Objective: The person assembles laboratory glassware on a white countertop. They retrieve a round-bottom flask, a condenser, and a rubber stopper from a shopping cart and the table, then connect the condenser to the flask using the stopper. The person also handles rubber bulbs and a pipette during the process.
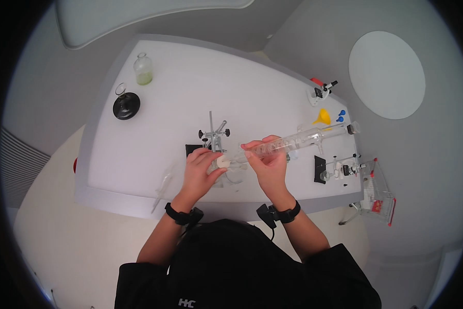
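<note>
Head view: long clear glass condenser tube [288,141] held at frame centre over white table [138,154], gripped by right hand [267,162]; white stopper [222,161] pinched at its lower end by left hand [200,170]. Stopper fitting judged underway; steady alignment called for next.

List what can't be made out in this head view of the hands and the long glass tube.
- White stopper: the left hand partly covers it, so its seating in the glass tube is unclear.
- Tube's inner detail: too small and clear against the white table.
- Clear glassware under the hands: covered by the right hand.
- Small clamp stand parts: too small.
</note>
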`<action>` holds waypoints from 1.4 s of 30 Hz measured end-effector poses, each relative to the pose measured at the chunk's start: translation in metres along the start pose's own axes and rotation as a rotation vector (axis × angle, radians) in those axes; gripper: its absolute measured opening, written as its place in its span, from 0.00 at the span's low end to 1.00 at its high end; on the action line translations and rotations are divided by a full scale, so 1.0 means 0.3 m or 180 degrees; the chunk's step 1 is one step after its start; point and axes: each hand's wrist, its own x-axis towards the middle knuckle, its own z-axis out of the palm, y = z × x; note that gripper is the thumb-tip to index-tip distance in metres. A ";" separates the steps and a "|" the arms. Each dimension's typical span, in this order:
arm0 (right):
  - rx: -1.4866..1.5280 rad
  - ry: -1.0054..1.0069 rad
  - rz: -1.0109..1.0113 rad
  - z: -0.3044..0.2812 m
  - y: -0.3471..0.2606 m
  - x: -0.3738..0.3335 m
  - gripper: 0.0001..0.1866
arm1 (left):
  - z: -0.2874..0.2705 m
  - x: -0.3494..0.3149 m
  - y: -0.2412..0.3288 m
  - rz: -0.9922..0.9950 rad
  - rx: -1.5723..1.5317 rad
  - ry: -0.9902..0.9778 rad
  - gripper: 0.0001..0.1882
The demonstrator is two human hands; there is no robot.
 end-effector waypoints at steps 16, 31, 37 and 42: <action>0.0286 -0.0239 0.0124 -0.047 0.019 0.014 0.18 | -0.009 -0.013 -0.006 0.0084 0.0036 0.0060 0.21; 0.0538 -0.0145 0.0368 -0.082 -0.051 -0.075 0.18 | -0.015 -0.014 0.037 -0.0118 -0.0242 0.0025 0.21; 0.0743 -0.0745 0.0574 -0.123 -0.096 -0.116 0.19 | -0.164 -0.042 0.150 -0.0805 -0.2086 -0.0693 0.16; 0.0503 -0.1179 0.0501 -0.076 -0.173 -0.158 0.20 | -0.212 -0.074 0.306 -0.0991 -0.2213 -0.1894 0.08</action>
